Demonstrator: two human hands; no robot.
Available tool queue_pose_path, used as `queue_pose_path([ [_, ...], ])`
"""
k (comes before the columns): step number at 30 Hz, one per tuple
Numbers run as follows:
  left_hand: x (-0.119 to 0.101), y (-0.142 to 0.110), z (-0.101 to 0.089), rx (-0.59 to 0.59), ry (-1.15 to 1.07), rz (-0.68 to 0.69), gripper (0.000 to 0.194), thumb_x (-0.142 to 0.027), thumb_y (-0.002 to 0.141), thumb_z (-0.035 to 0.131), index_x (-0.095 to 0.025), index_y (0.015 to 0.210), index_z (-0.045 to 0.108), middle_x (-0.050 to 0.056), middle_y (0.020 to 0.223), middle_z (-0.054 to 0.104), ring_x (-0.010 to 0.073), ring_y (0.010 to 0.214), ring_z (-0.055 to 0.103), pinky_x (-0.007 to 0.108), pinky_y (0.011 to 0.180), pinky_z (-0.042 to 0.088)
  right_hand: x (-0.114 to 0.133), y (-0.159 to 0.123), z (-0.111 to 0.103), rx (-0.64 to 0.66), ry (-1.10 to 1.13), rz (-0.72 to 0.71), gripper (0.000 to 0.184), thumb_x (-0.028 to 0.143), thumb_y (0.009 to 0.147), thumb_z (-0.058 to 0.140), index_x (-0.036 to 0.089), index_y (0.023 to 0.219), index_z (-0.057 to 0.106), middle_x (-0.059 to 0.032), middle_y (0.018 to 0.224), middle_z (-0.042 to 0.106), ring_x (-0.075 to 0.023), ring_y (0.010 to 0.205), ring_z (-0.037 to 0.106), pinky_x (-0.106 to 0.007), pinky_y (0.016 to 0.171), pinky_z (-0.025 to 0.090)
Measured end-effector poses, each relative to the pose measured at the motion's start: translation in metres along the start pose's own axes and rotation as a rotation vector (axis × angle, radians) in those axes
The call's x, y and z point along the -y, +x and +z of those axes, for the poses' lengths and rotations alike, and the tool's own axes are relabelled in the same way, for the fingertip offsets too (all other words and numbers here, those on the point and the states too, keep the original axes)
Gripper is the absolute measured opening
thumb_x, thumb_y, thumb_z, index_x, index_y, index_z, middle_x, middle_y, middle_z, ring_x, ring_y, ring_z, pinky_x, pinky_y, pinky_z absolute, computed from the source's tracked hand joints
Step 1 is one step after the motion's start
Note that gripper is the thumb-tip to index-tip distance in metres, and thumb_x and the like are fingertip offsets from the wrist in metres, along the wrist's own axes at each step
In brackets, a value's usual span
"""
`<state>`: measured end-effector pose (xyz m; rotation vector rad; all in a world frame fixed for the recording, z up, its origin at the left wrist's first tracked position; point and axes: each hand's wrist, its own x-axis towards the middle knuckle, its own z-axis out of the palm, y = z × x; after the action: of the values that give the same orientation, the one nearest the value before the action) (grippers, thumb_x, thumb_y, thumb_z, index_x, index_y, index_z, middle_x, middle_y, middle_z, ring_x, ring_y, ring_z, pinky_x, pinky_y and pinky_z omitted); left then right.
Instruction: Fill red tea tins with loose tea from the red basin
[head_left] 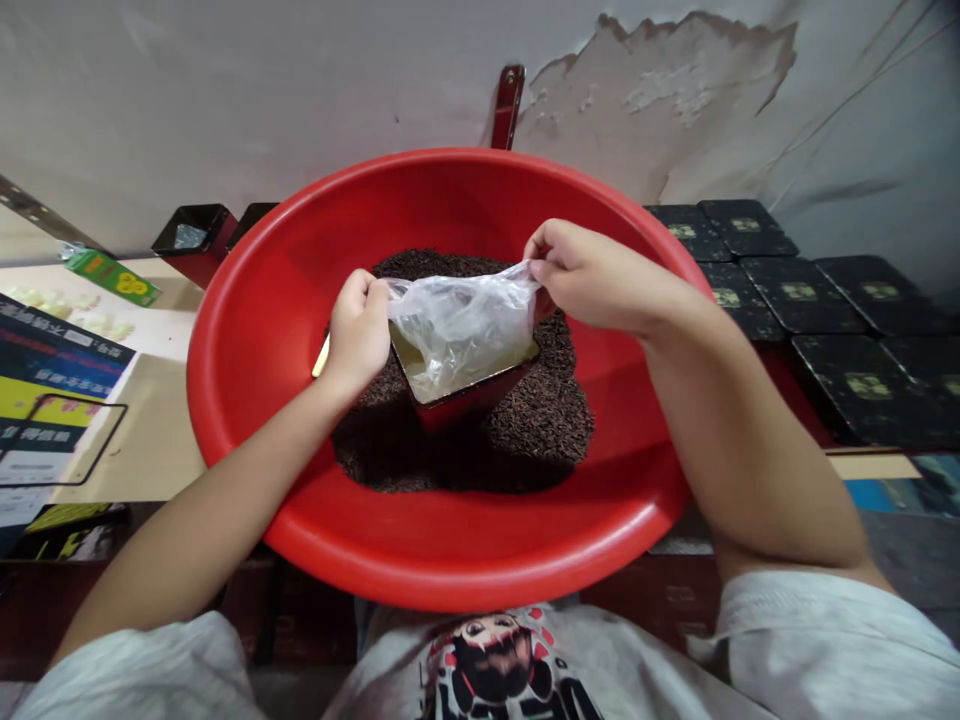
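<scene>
A clear plastic bag (469, 318) stretches between my two hands, its lower part inside an open square tin (469, 395). My left hand (361, 330) pinches the bag's left top corner. At the right top corner, my right hand (570, 270) grips the bag between thumb and fingers. The tin is dark red outside and pale inside, and rests tilted on a heap of dark, loose tea leaves (544, 415). All this lies in a wide red basin (420, 555). A small yellow edge of something shows beside my left wrist; its kind is hidden.
Several black-lidded tins (795, 295) stand in rows to the right. On the left are an open tin (196, 240) with plastic in it, a green box (112, 275) and a printed sheet (52, 390). A wall (300, 80) rises behind the basin.
</scene>
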<state>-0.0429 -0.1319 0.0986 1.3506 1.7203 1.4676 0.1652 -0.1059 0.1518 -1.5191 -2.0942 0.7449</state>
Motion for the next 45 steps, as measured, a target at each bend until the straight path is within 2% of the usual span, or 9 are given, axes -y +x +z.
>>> queue_pose_path([
  [5, 0.015, -0.005, 0.016, -0.163, -0.283, -0.287, 0.021, -0.026, 0.084, 0.040, -0.018, 0.065, 0.046, -0.002, 0.067, 0.052, 0.0115, 0.064, 0.050, 0.023, 0.062, 0.040, -0.007, 0.007, -0.003, 0.020, -0.108, 0.035, 0.014, 0.006, 0.068, 0.051, 0.020, 0.069, 0.048, -0.0011, 0.063, 0.054, -0.0141, 0.061, 0.048, -0.029, 0.057, 0.035],
  [8, 0.015, -0.010, 0.017, -0.214, -0.286, -0.146, 0.024, -0.032, 0.085, 0.044, -0.019, 0.064, 0.043, -0.002, 0.065, 0.049, 0.0111, 0.064, 0.048, 0.023, 0.063, 0.039, -0.007, 0.012, 0.002, -0.027, 0.016, -0.028, 0.003, 0.017, 0.072, 0.055, 0.018, 0.074, 0.055, -0.0033, 0.071, 0.057, -0.0149, 0.067, 0.051, -0.030, 0.062, 0.039],
  [12, 0.010, -0.018, 0.016, -0.175, -0.288, 0.122, 0.025, -0.035, 0.087, 0.043, -0.021, 0.067, 0.041, -0.003, 0.064, 0.048, 0.0112, 0.062, 0.048, 0.025, 0.063, 0.040, -0.004, 0.011, 0.005, 0.111, 0.003, -0.166, 0.021, 0.035, 0.072, 0.060, 0.016, 0.082, 0.061, -0.0043, 0.076, 0.057, -0.0150, 0.071, 0.050, -0.030, 0.064, 0.040],
  [18, 0.001, -0.025, 0.016, -0.099, -0.310, 0.265, 0.025, -0.037, 0.090, 0.041, -0.022, 0.070, 0.040, -0.003, 0.062, 0.052, 0.0120, 0.060, 0.053, 0.027, 0.064, 0.043, 0.005, -0.006, -0.003, 0.308, -0.213, -0.545, 0.038, 0.038, 0.068, 0.066, 0.020, 0.101, 0.060, -0.0058, 0.100, 0.052, -0.0201, 0.096, 0.048, -0.036, 0.086, 0.040],
  [23, 0.002, -0.022, 0.018, -0.050, -0.345, 0.375, 0.025, -0.042, 0.091, 0.037, -0.023, 0.074, 0.037, -0.006, 0.052, 0.049, 0.0122, 0.053, 0.052, 0.028, 0.060, 0.043, 0.014, -0.022, 0.006, 0.219, -0.397, -0.645, 0.032, 0.029, 0.072, 0.062, 0.019, 0.101, 0.057, -0.0101, 0.117, 0.047, -0.0263, 0.109, 0.042, -0.044, 0.094, 0.035],
  [30, 0.010, -0.012, 0.018, -0.105, -0.267, 0.301, 0.028, -0.047, 0.088, 0.039, -0.023, 0.075, 0.035, -0.004, 0.062, 0.051, 0.0116, 0.062, 0.055, 0.028, 0.067, 0.044, -0.002, -0.015, 0.018, 0.024, -0.573, -0.448, 0.009, 0.025, 0.074, 0.058, 0.017, 0.075, 0.063, -0.0104, 0.106, 0.055, -0.0296, 0.106, 0.044, -0.055, 0.100, 0.021],
  [35, 0.007, -0.003, 0.007, 0.049, -0.171, 0.128, 0.009, -0.030, 0.086, 0.046, -0.022, 0.083, 0.043, 0.000, 0.074, 0.056, 0.0130, 0.071, 0.057, 0.028, 0.068, 0.045, -0.002, -0.009, 0.014, 0.078, -0.417, -0.367, 0.011, 0.024, 0.075, 0.058, 0.020, 0.065, 0.060, -0.0051, 0.085, 0.058, -0.0232, 0.094, 0.048, -0.048, 0.098, 0.025],
  [42, -0.025, -0.001, -0.029, 0.168, 0.278, 0.895, 0.021, -0.034, 0.084, 0.048, -0.021, 0.089, 0.064, 0.004, 0.087, 0.064, 0.0197, 0.088, 0.054, 0.039, 0.090, 0.034, 0.012, -0.004, 0.010, -0.143, 0.004, -0.177, 0.014, 0.026, 0.086, 0.044, 0.020, 0.077, 0.052, -0.0033, 0.079, 0.058, -0.0160, 0.076, 0.053, -0.031, 0.072, 0.040],
  [45, -0.034, -0.006, -0.033, 0.407, 0.402, 0.926, 0.026, -0.041, 0.078, 0.056, -0.021, 0.092, 0.064, 0.004, 0.085, 0.065, 0.0208, 0.083, 0.056, 0.037, 0.084, 0.036, 0.008, 0.005, 0.015, -0.212, 0.188, -0.046, 0.017, 0.023, 0.086, 0.043, 0.020, 0.070, 0.046, -0.0023, 0.077, 0.058, -0.0144, 0.077, 0.054, -0.029, 0.072, 0.042],
])
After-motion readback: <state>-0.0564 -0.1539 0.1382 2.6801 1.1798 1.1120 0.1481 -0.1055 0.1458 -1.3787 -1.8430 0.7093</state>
